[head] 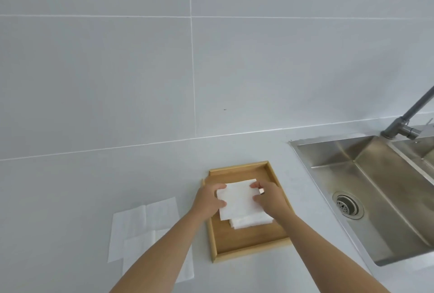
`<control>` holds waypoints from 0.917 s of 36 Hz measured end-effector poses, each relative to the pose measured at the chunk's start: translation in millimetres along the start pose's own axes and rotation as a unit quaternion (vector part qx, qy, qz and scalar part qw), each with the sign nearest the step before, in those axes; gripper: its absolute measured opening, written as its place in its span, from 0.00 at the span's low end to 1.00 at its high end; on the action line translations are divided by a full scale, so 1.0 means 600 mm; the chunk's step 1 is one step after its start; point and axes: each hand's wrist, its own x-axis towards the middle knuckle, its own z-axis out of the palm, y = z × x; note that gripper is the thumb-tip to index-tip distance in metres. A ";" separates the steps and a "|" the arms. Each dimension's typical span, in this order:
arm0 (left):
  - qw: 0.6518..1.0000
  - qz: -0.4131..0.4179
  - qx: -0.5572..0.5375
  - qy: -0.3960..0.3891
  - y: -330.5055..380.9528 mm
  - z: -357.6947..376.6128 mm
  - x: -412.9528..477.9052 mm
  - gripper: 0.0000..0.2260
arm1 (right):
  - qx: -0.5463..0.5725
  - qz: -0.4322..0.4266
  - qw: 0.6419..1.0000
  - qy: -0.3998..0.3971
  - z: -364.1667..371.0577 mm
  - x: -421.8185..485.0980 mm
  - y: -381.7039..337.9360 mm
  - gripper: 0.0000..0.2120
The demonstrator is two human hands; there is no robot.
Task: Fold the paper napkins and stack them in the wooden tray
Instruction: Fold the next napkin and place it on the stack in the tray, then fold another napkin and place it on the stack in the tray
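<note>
A wooden tray (244, 242) lies on the pale counter, just left of the sink. A folded white napkin (238, 198) is held over the tray by both hands. My left hand (209, 200) grips its left edge and my right hand (270, 197), with a ring on one finger, grips its right edge. Under it, a second folded napkin (249, 222) lies in the tray, its near edge sticking out. Unfolded napkins (143, 229) lie flat and overlapping on the counter to the left of the tray.
A stainless steel sink (375, 189) with a drain fills the right side, and a grey faucet (408, 118) rises behind it. A tiled grey wall (141, 69) stands at the back of the counter.
</note>
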 end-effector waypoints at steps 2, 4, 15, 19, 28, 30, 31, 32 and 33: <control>0.999 0.011 0.037 -0.010 0.005 0.021 0.007 0.24 | -0.024 0.004 1.000 0.004 -0.009 0.002 0.015 0.18; 0.998 0.017 0.066 -0.015 0.010 0.038 0.014 0.24 | -0.050 0.008 0.999 0.010 -0.015 0.007 0.031 0.20; 0.980 0.022 0.194 -0.025 -0.002 0.083 0.029 0.24 | -0.204 -0.006 0.977 -0.064 -0.012 0.019 0.063 0.23; 0.954 0.052 0.294 -0.033 -0.006 0.080 0.022 0.21 | -0.263 -0.012 0.961 -0.088 -0.009 0.020 0.060 0.25; 0.875 0.085 0.476 -0.032 -0.029 0.043 0.004 0.26 | -0.347 -0.058 0.935 -0.050 -0.009 0.007 0.012 0.27; 0.871 0.093 0.481 -0.011 -0.034 0.028 -0.004 0.27 | -0.350 -0.070 0.933 -0.052 0.001 0.001 0.002 0.32; 0.872 0.094 0.481 0.000 -0.036 0.018 -0.010 0.27 | -0.354 -0.077 0.931 -0.053 0.008 -0.002 -0.004 0.34; 0.872 0.092 0.481 0.010 -0.038 0.008 -0.016 0.28 | -0.358 -0.084 0.928 -0.055 0.015 -0.006 -0.011 0.35; 0.870 0.088 0.485 0.017 -0.042 -0.003 -0.023 0.28 | -0.361 -0.092 0.926 -0.057 0.024 -0.011 -0.017 0.35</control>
